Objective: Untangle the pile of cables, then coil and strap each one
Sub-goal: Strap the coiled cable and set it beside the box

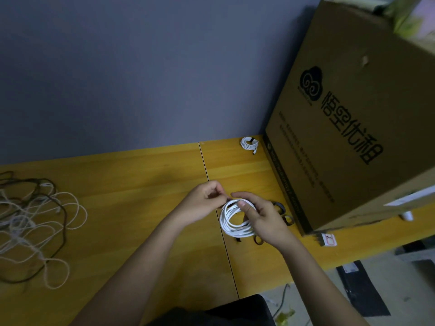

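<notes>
The scene is dimly lit, with muted colours and no glare. Soft shadows are cast on the desk (141, 196) beneath the arms. Straight edges are bowed by wide-angle distortion, and fine detail toward the corners is smeared by blur.

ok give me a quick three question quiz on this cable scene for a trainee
1. True or false: the right hand holds the white coil.
2. Where does the finished strapped coil lie? A) beside the cardboard box B) on the tangled pile C) on the floor
3. Fill in: the left hand pinches a dark ____ at the top of the held coil.

Key: 1 true; 2 A; 3 strap
</notes>
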